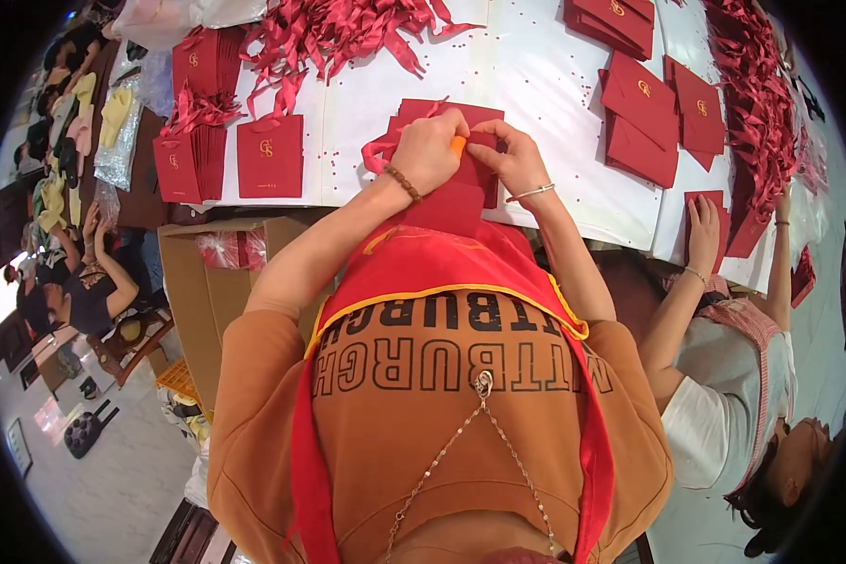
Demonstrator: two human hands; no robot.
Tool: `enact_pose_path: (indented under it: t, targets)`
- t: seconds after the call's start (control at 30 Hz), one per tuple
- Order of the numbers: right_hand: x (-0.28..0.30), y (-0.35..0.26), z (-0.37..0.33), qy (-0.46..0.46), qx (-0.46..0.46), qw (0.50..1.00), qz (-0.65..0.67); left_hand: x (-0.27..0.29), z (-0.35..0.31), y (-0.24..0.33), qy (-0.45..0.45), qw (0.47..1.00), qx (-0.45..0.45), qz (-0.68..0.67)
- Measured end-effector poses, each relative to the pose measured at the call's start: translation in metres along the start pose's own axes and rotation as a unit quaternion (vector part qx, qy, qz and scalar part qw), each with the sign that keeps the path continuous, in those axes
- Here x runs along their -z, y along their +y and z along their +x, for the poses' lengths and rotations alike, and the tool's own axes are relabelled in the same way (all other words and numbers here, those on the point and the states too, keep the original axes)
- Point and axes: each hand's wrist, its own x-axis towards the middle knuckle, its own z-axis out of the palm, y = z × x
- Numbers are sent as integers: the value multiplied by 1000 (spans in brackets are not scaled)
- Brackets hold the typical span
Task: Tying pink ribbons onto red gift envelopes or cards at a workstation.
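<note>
Red paper gift bags (461,202) lie at the table's near edge, in front of my body. My left hand (430,150) is closed over the top of them in a fist, with a small orange tool (458,145) showing at its fingers; the rest of the tool is hidden. Close beside it, my right hand (512,162) is closed in a pinch on the upper edge of a bag. A loop of red ribbon (376,155) sticks out to the left of my left wrist.
A heap of red ribbons (348,33) lies at the back of the white table (526,94). Bag stacks (271,158) stand left and more bags (641,108) lie right. An open cardboard box (183,282) sits below left. A co-worker's hand (703,235) rests on bags at right.
</note>
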Motion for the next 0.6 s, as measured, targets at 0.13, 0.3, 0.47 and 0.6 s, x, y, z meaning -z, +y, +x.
enact_pose_path:
  t: [0.13,0.3,0.47,0.6]
  targets:
    - [-3,-6,-5,20,109,991,-71,10,1,2,-30,993,104,-51]
    - [-7,-11,-15,23,154,982,-110,42,15,-1,-75,977,-102,171]
    - [-14,-20,-15,56,267,954,-126,63,57,-15,-399,915,58,-13]
    - [-14,-27,-17,44,259,955,-137,62,70,-17,-475,867,147,-30]
